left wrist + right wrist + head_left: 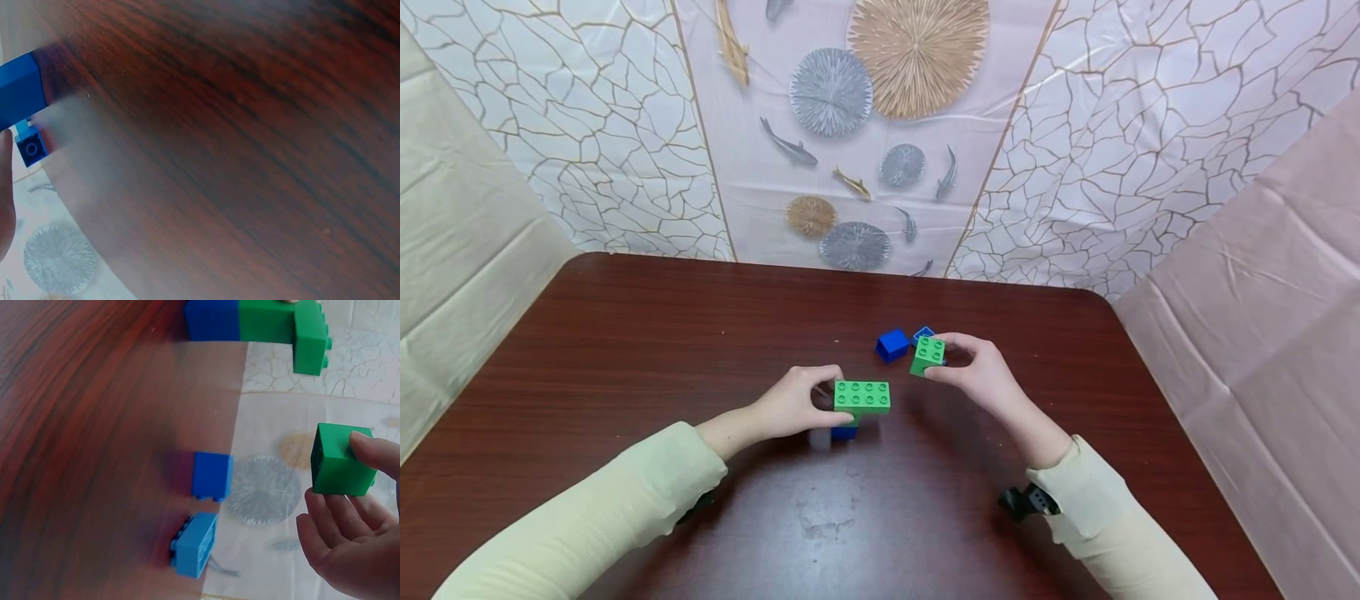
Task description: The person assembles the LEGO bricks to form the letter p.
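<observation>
My left hand (792, 405) grips a small stack of toy building bricks. On its top lies a long green brick (862, 398), its right end sticking out past the green brick (267, 322) below. A dark blue brick (844, 433) forms the base. In my right hand (983, 372), thumb and fingers pinch a square green brick (928, 357), studs up, held to the right of the stack. The right wrist view shows this green brick (342, 461) from below, thumb on one side and fingers on the other.
Beyond the hands, a dark blue brick (892, 346) lies on the brown table (647, 333). Just right of it sits a lighter blue brick (922, 333), lying on its side and partly hidden behind the held green brick. A patterned cloth (625, 125) hangs behind the table.
</observation>
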`<state>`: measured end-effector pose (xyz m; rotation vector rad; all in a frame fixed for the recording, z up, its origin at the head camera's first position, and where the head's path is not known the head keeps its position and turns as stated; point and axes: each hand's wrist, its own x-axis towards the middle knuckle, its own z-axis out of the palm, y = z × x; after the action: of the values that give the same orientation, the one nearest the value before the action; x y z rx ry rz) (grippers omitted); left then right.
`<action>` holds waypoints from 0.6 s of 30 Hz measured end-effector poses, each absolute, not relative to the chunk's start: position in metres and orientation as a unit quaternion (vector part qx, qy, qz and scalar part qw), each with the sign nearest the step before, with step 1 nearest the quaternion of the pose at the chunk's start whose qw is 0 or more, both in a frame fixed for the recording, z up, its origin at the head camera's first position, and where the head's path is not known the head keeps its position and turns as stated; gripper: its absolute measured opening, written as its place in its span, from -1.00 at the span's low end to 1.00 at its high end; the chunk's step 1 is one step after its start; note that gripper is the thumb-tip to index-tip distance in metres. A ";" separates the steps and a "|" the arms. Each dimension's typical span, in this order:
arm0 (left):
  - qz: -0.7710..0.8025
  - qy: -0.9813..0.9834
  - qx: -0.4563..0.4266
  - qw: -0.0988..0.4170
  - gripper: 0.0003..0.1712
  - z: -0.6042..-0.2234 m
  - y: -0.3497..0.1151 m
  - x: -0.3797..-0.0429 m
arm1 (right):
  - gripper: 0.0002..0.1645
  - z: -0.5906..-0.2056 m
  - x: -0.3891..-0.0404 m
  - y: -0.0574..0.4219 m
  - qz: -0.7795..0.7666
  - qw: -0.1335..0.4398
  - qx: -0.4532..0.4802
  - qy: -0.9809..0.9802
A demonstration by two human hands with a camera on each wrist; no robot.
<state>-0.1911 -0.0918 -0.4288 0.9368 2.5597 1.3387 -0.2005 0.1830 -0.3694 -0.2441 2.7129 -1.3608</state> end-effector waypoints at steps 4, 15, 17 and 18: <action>0.446 0.838 0.308 0.060 -0.67 -0.429 -0.092 -0.191 | -0.50 -0.364 -0.198 0.174 -0.456 0.053 -0.094 0.884; 0.444 0.837 0.314 0.057 -0.67 -0.430 -0.092 -0.192 | -0.45 -0.353 -0.191 0.154 -0.482 0.071 -0.101 0.868; 0.445 0.837 0.313 0.060 -0.67 -0.430 -0.092 -0.192 | -0.45 -0.352 -0.190 0.151 -0.486 0.074 -0.106 0.865; 0.446 0.836 0.314 0.061 -0.68 -0.430 -0.092 -0.192 | -0.45 -0.352 -0.190 0.149 -0.486 0.074 -0.111 0.864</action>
<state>-0.1921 -0.0918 -0.4298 0.9499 2.5285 1.3490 -0.1895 0.1489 -0.3518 -0.3318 2.5924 -1.4582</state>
